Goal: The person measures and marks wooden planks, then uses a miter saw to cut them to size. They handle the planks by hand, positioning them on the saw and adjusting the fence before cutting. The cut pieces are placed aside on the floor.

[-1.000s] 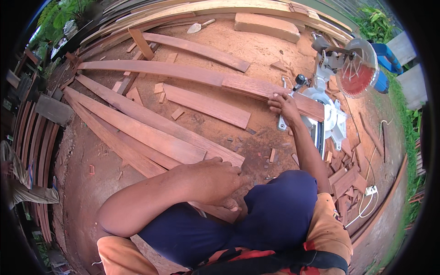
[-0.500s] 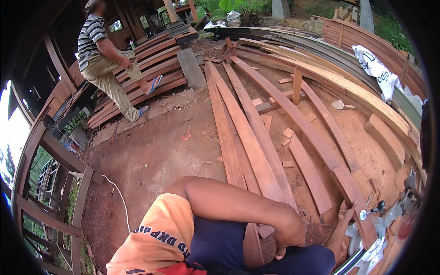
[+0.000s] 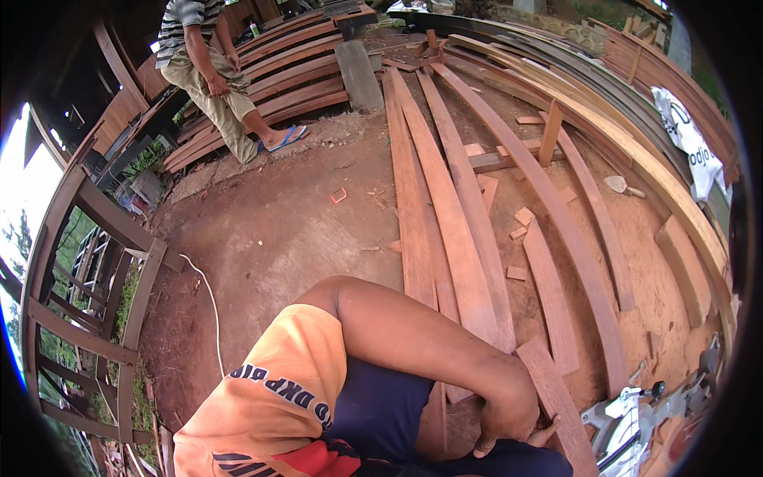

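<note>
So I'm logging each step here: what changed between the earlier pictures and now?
The view swung left, away from the saw: a second ago the right hand was at the saw, and it is now out of sight. The left hand stays pressed on the short plank. The long planks lie as before.

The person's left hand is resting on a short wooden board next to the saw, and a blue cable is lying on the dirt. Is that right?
Almost. The head view shows the left hand resting on the short wooden board next to the saw, but the cable lying on the dirt is white, not blue.
</note>
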Available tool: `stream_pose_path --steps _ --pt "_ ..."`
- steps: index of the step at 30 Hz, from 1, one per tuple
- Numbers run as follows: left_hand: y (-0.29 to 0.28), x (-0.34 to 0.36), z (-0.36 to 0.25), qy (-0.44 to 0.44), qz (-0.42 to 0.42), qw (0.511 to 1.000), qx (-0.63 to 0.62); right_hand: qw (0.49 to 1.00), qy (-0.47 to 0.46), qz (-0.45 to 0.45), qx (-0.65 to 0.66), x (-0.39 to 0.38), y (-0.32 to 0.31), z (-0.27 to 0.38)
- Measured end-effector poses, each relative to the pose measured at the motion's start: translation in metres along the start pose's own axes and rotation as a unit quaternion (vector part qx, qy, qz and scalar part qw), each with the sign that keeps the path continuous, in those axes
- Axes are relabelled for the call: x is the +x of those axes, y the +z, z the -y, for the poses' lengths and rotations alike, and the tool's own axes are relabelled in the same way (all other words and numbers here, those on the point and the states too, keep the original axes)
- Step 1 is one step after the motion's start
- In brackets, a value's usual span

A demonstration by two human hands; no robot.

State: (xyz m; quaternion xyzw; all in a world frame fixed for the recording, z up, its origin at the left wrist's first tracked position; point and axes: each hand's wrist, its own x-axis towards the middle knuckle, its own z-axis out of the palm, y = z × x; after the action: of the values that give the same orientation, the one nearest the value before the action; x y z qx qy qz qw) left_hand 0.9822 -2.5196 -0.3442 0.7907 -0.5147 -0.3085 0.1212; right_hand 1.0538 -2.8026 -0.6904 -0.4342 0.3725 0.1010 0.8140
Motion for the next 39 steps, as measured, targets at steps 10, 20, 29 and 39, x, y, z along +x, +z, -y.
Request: stream_pose_path --steps 10,20,29,39 --pt "-0.012 -0.002 0.014 0.032 0.064 0.995 -0.072 0.999 0.021 0.019 -0.037 -0.019 0.011 -0.016" --pt "0.005 -0.013 0.084 -0.292 0.135 0.940 -0.117 0.994 0.078 -0.008 -0.079 -0.102 0.006 0.051" --pt "0.103 -0.063 -0.093 -0.422 -0.577 0.330 -0.617 0.960 0.276 0.036 0.033 -0.294 0.033 0.193" --pt "0.079 -0.219 -0.350 -0.397 -0.470 -0.082 -0.784 0.885 0.429 0.178 -0.037 -0.530 0.247 0.210"
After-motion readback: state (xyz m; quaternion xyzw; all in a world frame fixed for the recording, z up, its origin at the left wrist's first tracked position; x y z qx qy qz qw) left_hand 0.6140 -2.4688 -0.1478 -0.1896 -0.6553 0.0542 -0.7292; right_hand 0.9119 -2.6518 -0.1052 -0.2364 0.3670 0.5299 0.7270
